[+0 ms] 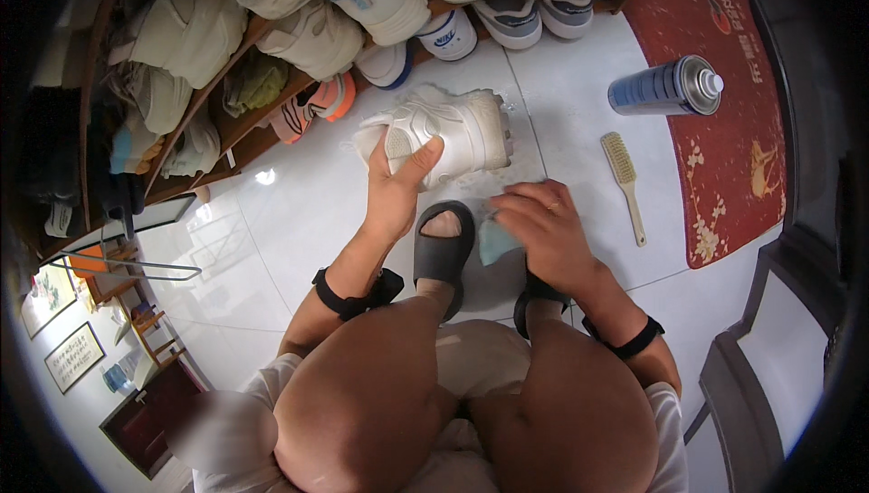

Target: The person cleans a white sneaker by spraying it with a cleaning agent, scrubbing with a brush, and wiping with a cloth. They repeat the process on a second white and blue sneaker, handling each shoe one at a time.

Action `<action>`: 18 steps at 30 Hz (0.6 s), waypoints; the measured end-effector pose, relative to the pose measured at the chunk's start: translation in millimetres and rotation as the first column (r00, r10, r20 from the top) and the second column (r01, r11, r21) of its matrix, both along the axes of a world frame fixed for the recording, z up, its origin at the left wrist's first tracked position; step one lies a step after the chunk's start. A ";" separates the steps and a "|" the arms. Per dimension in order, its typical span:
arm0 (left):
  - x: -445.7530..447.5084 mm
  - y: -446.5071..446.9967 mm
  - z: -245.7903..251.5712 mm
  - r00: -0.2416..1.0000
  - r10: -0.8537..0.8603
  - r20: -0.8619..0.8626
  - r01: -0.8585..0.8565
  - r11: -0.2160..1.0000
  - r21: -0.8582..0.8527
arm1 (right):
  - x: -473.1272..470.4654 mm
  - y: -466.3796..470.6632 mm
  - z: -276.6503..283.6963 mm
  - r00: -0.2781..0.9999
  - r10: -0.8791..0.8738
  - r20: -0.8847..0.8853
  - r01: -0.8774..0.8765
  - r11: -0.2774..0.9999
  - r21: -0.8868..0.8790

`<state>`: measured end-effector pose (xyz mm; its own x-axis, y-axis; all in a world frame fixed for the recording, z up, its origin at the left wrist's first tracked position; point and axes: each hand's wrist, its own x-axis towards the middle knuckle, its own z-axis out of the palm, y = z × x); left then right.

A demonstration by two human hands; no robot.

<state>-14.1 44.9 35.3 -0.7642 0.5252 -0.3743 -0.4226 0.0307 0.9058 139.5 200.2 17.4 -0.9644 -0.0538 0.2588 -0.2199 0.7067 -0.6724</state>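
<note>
My left hand [404,184] grips a white sneaker [468,130] by its opening, thumb on the outside, and the shoe lies tilted on its side over the wet tiled floor. To its lower right, my right hand [546,225] is slightly blurred, with its fingers bent. A light blue-green cloth or sponge [497,244] shows beside and under that hand; whether the fingers hold it cannot be told. Farther right, a wooden-handled scrub brush [622,170] lies bristles up on the floor. Beyond it is a blue spray can [658,92] with a white nozzle.
A wooden shoe rack [258,102] full of sneakers runs along the upper left. A red floor mat [726,126] with printed writing lies at the right, near a dark chair [730,371]. My feet, in grey slides [441,255], stand just below the sneaker.
</note>
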 end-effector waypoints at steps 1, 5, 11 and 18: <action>-2.0 -1.9 0.2 1.000 -0.006 -0.029 0.006 1.000 -0.001 | 5.2 5.1 -3.2 0.993 -0.115 -0.001 0.114 0.991 -0.069; -2.0 -6.7 1.9 0.989 -0.082 -0.123 0.072 0.994 -0.078 | 13.8 31.0 -7.4 0.919 -0.392 0.042 0.394 0.918 -0.041; 9.6 -8.5 -10.2 0.966 -0.218 -0.138 0.205 0.973 -0.101 | 36.4 55.0 -65.4 0.842 -0.536 0.061 0.509 0.827 0.238; 9.8 -16.2 -18.5 0.947 -0.284 -0.152 0.252 0.947 -0.200 | 62.1 81.5 -100.1 0.677 -0.732 0.076 0.671 0.657 0.343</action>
